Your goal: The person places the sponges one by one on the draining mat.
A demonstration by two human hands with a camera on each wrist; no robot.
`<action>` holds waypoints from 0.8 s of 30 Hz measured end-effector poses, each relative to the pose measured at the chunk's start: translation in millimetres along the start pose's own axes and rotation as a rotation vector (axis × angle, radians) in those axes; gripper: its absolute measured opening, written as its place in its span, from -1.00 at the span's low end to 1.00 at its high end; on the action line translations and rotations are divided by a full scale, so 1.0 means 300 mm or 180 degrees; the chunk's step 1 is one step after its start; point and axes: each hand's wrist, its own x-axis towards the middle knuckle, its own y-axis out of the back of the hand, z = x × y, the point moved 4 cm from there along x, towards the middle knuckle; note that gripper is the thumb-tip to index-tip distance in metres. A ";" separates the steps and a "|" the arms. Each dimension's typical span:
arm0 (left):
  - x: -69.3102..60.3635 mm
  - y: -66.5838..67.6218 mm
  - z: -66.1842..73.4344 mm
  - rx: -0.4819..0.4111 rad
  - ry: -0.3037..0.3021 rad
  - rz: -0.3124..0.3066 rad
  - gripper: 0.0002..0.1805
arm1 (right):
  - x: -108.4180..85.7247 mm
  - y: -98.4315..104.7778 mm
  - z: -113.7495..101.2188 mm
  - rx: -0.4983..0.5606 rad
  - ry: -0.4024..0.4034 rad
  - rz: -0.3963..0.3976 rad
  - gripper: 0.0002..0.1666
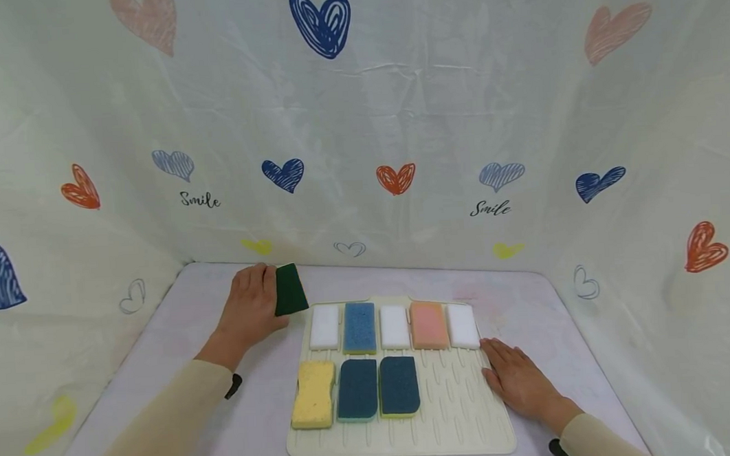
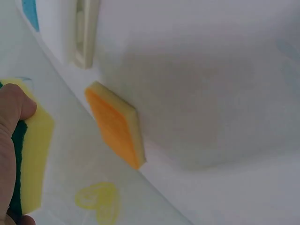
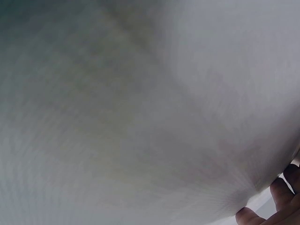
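My left hand point(image 1: 249, 306) grips a yellow scouring sponge with a dark green face point(image 1: 290, 289) just beyond the back left corner of the cream drying mat point(image 1: 461, 416). The left wrist view shows the sponge's yellow side point(image 2: 38, 159), with the thumb across it. On the table nearby is an orange-faced sponge point(image 2: 115, 124), which my hand hides in the head view. My right hand point(image 1: 518, 378) rests at the mat's right edge, close to a white sponge point(image 1: 463, 326), and holds nothing.
Along the mat's back row are white sponges point(image 1: 324, 327), a blue one point(image 1: 360, 327) and a pink one point(image 1: 429, 324). In front are a yellow sponge point(image 1: 314, 394) and two dark blue-topped ones point(image 1: 357, 388). A heart-printed curtain point(image 1: 421, 115) surrounds the table point(image 1: 239, 427).
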 end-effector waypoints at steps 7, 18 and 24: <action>0.043 0.057 0.129 -0.0143 -0.0162 0.0005 0.29 | -0.002 0.001 -0.001 0.0007 0.0043 0.0072 -0.29; 0.083 0.137 0.366 -0.0426 -0.0483 -0.0173 0.28 | 0.003 0.010 0.002 -0.0006 0.0105 0.0020 -0.29; 0.099 0.154 0.506 -0.0692 -0.0610 -0.0336 0.23 | 0.003 0.015 -0.002 0.0057 0.0115 0.0010 -0.29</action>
